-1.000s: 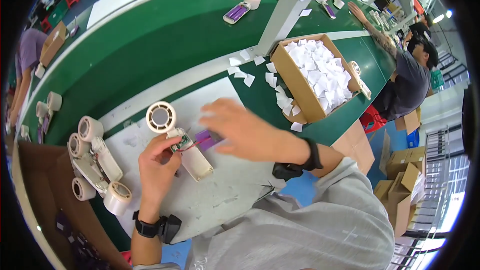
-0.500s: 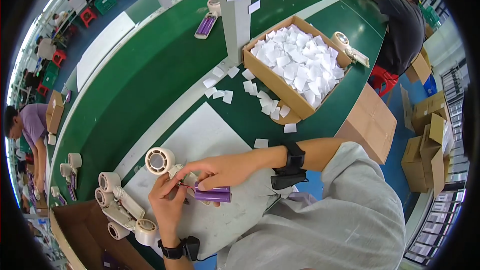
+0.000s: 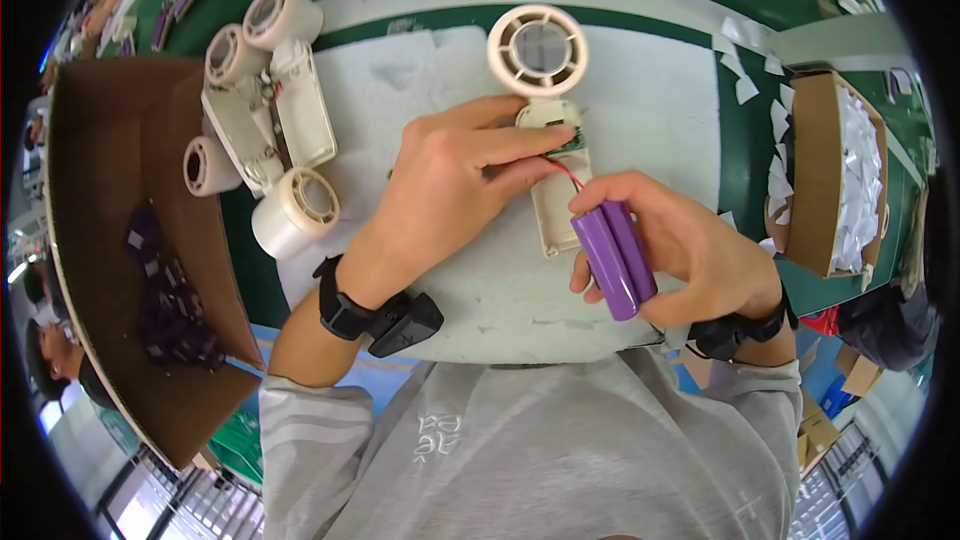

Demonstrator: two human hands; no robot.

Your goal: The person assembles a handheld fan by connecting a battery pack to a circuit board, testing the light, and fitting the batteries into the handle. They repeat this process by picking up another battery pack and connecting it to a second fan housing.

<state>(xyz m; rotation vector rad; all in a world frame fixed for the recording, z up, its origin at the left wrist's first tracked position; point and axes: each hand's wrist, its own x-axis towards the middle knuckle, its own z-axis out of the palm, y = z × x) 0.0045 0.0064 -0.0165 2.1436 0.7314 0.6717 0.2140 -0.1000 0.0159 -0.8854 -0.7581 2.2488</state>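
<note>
An open cream handheld fan [image 3: 538, 52] lies on a pale work mat, its round head pointing away from me and its handle shell [image 3: 555, 215] toward me. My left hand [image 3: 440, 185] is closed at the top of the handle, with index fingertip and thumb at a small green circuit board [image 3: 568, 148]. In my right hand [image 3: 695, 245] is a purple battery pack [image 3: 615, 258] of two cells side by side, held tilted beside the handle. A thin red wire [image 3: 568, 174] runs between the board area and the pack.
Several cream fans with open handles [image 3: 305, 110] lie at the left of the mat [image 3: 440, 325]. Further left is a cardboard box [image 3: 90, 180] with purple battery packs [image 3: 175, 300] inside. At the right stands a carton [image 3: 812, 175] of white paper pieces [image 3: 855, 180], with loose pieces beside it.
My view has swung left and down, so the fan now shows upright before me. My right hand has drawn back from the handle with the battery pack, exposing the green board.
</note>
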